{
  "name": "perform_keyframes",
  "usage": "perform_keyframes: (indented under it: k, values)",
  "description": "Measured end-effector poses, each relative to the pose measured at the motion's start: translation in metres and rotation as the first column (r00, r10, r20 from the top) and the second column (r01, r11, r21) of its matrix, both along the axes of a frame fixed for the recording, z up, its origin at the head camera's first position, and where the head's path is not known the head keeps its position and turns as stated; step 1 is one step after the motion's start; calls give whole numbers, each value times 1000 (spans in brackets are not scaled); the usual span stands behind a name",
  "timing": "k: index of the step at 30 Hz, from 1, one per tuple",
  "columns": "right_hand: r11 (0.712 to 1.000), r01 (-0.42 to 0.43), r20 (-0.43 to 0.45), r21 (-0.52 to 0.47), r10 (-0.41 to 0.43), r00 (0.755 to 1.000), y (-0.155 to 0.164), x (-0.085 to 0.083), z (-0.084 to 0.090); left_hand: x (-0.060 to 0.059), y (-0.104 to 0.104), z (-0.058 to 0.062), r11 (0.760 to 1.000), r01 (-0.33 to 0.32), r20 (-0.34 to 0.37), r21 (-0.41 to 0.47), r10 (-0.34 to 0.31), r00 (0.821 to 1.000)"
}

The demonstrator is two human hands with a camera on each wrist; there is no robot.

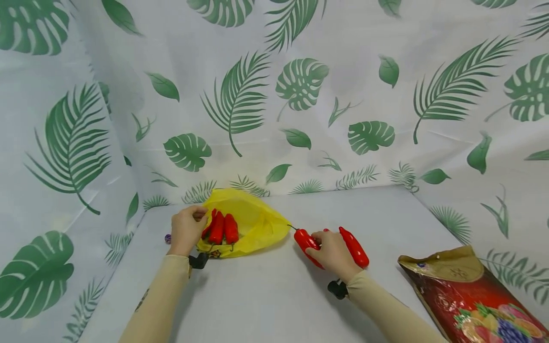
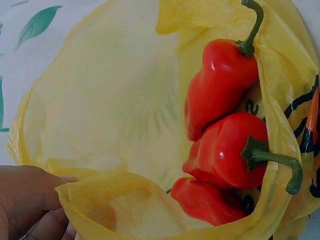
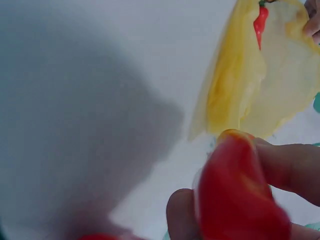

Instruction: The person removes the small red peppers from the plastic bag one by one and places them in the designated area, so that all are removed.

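Note:
In the head view my left hand [image 1: 187, 229] pinches the left edge of a yellow plastic bag [image 1: 261, 221], holding its mouth spread. Three red peppers lie inside; the left wrist view shows one red pepper [image 2: 225, 82] with a green stem, beside the bag's folded rim. To the right of the bag, my right hand [image 1: 335, 253] grips another red pepper [image 1: 303, 240] between thumb and fingers, its stem pointing at the bag. That held pepper [image 3: 235, 192] fills the lower part of the right wrist view. A loose red pepper [image 1: 355, 247] lies just right of this hand.
A dark red pouch [image 1: 461, 295] with fruit printed on it lies at the right front. Past my left hand is a small purple object [image 1: 167, 238], too small to identify. A leaf-patterned cloth [image 1: 309, 157] hangs behind the white table [image 1: 266, 305].

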State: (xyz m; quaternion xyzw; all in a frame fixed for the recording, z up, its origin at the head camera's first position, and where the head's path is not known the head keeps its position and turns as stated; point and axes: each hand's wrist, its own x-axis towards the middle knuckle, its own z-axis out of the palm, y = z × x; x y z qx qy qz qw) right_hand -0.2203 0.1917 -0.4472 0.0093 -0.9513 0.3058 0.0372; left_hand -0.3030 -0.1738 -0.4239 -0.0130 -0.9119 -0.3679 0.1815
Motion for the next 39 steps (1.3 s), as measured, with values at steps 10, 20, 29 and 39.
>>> perform_keyframes:
  k: [10,20,29,39]
  values:
    - [996,17,-54,90,-12,998,16,14,-2,0,2,1,1000,0,5,-4,0,1000]
    - [989,85,-47,123,-80,996,20,6,-11,-1,2,2,1000,1,-6,5,-1,1000]
    - [972,111,-19,208,-109,994,15,3,-16,0,3,-2,1000,-3,-4,-3,3,1000]
    - [945,162,-77,284,-146,986,20,2,-12,-2,6,-5,1000,18,18,-11,-18,1000]
